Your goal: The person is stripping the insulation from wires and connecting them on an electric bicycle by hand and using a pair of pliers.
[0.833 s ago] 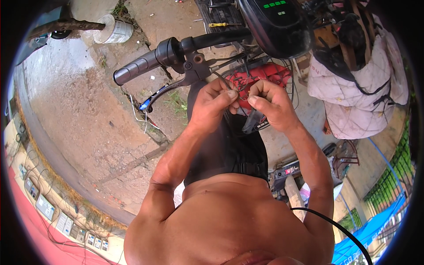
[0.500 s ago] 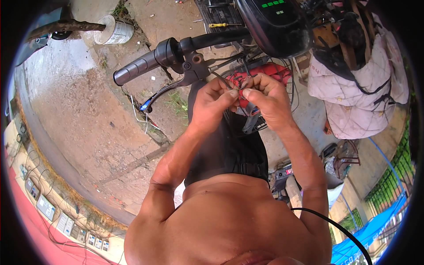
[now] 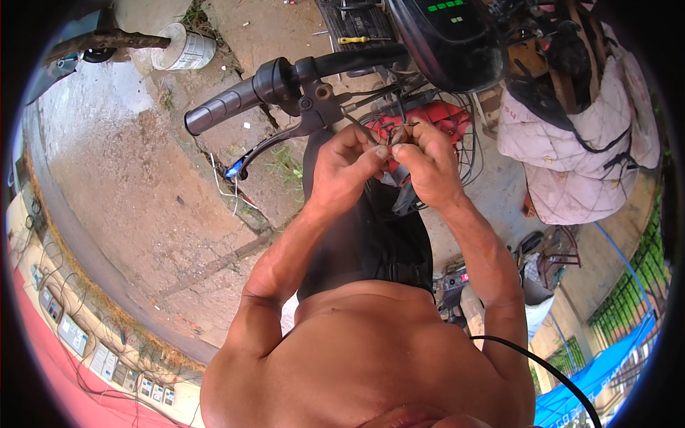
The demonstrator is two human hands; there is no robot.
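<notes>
My left hand [image 3: 344, 167] is closed, thumb and fingers pinched on a thin dark wire [image 3: 367, 132] below the handlebar. My right hand [image 3: 428, 160] pinches small wire ends close beside the left fingertips; the exact ends are too small to make out. Just above them is the brake lever [image 3: 275, 135] with a blue tip, on a black handlebar with a ribbed grip [image 3: 221, 107]. Behind my fingers lies a red bundle [image 3: 446, 118] in a wire basket, with loose cables around it. A black display [image 3: 449, 50] with green indicators sits at the top.
A pale quilted cover [image 3: 571, 178] hangs on the right. A white bucket [image 3: 189, 50] with a wooden pole stands on the stained concrete [image 3: 128, 178]. A yellow-handled screwdriver [image 3: 351, 41] lies beyond the handlebar. Wall boxes [image 3: 71, 332] and blue sheeting [image 3: 603, 360] show at the rim.
My right hand has moved slightly left and up, so its fingertips now meet the left ones at the wires. The right forearm has shifted inward; my left hand has barely moved.
</notes>
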